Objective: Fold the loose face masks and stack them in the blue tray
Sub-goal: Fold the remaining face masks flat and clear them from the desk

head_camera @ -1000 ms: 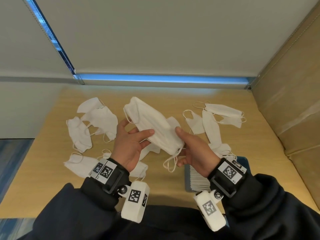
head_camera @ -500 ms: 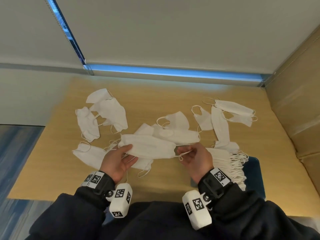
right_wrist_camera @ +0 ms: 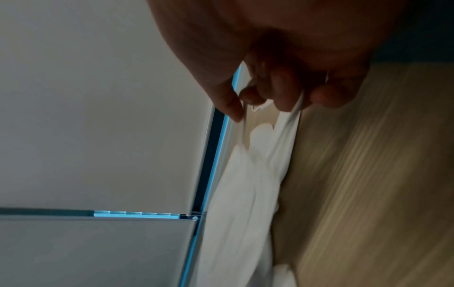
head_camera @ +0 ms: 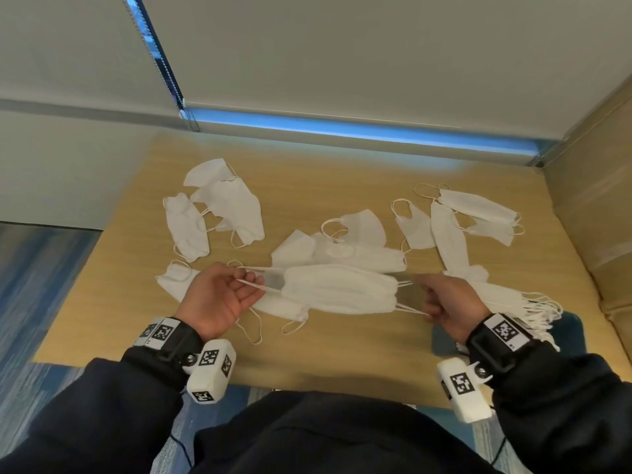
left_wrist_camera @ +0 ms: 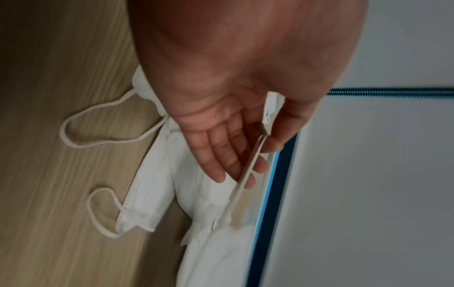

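A white face mask [head_camera: 338, 289] hangs flat between my hands just above the wooden table [head_camera: 342, 364], pulled taut by its ear loops. My left hand [head_camera: 251, 285] holds the left loop, which runs across its fingers [left_wrist_camera: 221, 155] under the thumb. My right hand [head_camera: 427, 302] pinches the right loop with curled fingers [right_wrist_camera: 285, 93]. The blue tray [head_camera: 581, 333] sits at the near right, mostly covered by a stack of folded masks [head_camera: 502, 297] and my right wrist.
Several loose masks lie around: a group at the far left [head_camera: 225, 206], one under my left hand [head_camera: 174, 282], some in the middle [head_camera: 359, 251], more at the far right [head_camera: 475, 210]. A tan padded wall [head_camera: 595, 200] borders the right side.
The mask has come down from a raised, tilted hold to lie level just over the table. My hands have slid outward to the ear loops and drawn them apart.
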Demonstrator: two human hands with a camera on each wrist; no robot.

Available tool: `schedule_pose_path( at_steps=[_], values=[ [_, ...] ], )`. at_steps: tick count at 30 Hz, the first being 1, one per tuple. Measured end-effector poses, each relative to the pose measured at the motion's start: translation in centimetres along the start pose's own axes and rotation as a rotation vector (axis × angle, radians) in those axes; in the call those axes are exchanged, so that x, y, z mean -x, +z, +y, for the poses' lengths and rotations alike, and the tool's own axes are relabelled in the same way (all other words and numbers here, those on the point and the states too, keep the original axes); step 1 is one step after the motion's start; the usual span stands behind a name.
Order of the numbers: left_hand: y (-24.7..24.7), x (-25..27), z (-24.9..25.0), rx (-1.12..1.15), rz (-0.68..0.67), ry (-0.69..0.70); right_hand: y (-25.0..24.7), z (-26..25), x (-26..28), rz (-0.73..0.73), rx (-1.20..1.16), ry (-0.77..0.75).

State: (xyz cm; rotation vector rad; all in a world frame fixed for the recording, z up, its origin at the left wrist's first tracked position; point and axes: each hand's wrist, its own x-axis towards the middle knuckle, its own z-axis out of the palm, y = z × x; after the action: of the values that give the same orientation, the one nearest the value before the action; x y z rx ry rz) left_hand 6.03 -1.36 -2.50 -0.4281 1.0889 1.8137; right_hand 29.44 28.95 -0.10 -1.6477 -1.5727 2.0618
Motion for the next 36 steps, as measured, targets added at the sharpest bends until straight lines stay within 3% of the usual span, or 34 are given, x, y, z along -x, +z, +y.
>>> schedule_pose_path(
  at_steps=[5, 8, 12, 16, 19, 23, 26, 28, 30, 32, 36],
  values=[
    [-0.6, 0.0, 0.6, -0.083, -0.094, -0.066, -1.0, 0.2, -0.5, -0.102, 0.186, 0.016],
    [-0.8, -0.1, -0.2, -0.385, -0.132, -0.15, -0.2, 0.9, -0.7, -0.117, 0.246, 0.005],
    [-1.0, 0.3, -1.4, -0.848, -0.17, -0.31, 0.8, 3.3, -0.9, -0.014, 0.453, 0.01],
    [-1.1, 0.2, -0.4, -1.053, -0.168, -0.355, 1.7, 5.3, -0.2, -0.059, 0.55, 0.122],
    [-0.4, 0.1, 1.2, -1.251, -0.185, -0.297, 1.7, 5.2, 0.4, -0.104, 0.624, 0.114],
    [-0.2, -1.4, 4.3, -1.569, -0.049, 0.11, 2.3, 2.5, 0.9, -0.103, 0.949, -0.185],
    [-1.1, -2.5, 7.2, -1.893, -0.012, 0.32, 5.1, 0.6, 1.0, -0.158, 0.882, -0.275],
    [-2.0, -2.8, 8.6, -2.098, -0.005, 0.293, 8.0, 0.1, 0.7, -0.298, 0.64, -0.133],
    [-3.0, -3.0, 9.4, -2.261, -0.013, 0.262, 11.0, 0.0, -0.1, -0.385, 0.579, -0.027],
    [-4.0, -3.0, 9.4, -2.333, -0.021, 0.245, 13.8, 0.2, -1.5, -0.333, 0.719, -0.052],
    [-5.8, -3.1, 8.3, -2.374, -0.02, 0.204, 18.1, 0.3, -2.5, -0.257, 1.313, -0.294]
  ],
)
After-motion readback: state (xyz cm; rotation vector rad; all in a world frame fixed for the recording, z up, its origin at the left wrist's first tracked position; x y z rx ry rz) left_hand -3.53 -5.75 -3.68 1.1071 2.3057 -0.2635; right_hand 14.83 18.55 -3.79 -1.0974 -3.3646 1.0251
